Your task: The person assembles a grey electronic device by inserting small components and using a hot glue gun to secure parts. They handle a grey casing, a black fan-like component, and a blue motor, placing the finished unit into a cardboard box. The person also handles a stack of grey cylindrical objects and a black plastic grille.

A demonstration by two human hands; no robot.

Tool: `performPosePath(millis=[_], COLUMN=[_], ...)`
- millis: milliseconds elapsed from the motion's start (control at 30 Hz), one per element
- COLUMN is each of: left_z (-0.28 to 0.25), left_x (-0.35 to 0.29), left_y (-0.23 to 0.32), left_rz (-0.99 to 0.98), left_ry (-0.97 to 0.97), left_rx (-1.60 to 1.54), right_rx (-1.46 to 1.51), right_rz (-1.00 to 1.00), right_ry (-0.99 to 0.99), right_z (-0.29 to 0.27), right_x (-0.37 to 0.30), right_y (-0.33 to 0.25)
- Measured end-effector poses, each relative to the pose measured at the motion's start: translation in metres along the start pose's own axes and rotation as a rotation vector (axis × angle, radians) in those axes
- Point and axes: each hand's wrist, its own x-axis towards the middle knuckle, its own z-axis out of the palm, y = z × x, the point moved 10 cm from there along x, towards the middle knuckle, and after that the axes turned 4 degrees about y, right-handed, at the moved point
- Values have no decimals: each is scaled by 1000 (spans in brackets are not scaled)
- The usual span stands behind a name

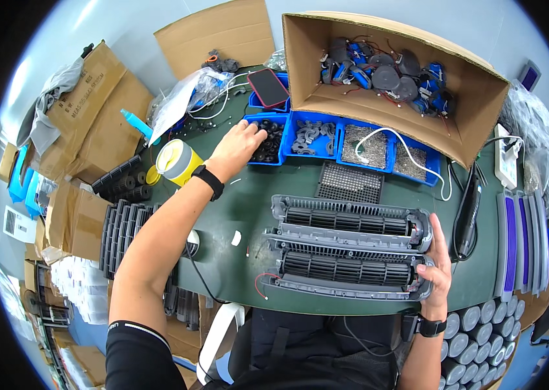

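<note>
My left hand (241, 144) dips into a blue bin (280, 160) of small black parts (267, 144). Its fingers are curled together, and what lies between the fingertips is hidden. On the green table in front of me lie two grey fan housings, an upper one (352, 242) and a lower one (346, 286), side by side. Each has a black slatted fan roller (349, 222) inside. My right hand (438, 270) grips their right ends, thumb on the lower housing and fingers along the outer side. A thin red wire (260, 286) sticks out at the lower housing's left end.
Right of that bin stand blue bins with grey clips (313, 138) and screws (364, 146). A cardboard box (482, 97) of blue-and-grey motors rises behind. A black electric screwdriver (467, 221) lies at right, a yellow-and-white tub (177, 162) at left. A black perforated tray (350, 183) sits centrally.
</note>
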Motion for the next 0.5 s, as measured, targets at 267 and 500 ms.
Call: performPosePath(millis=[267,500], left_z=[-65,-45], left_x=[-40,-123], left_y=[-65,45], left_rz=[-849,-1102], left_ry=[490,719], left_rx=[-1082,-2934], right_rx=[40,56], right_rz=[-12,-20], right_ry=[-1,-5], right_z=[6,4], right_x=[-1,0], right_y=[-3,-3])
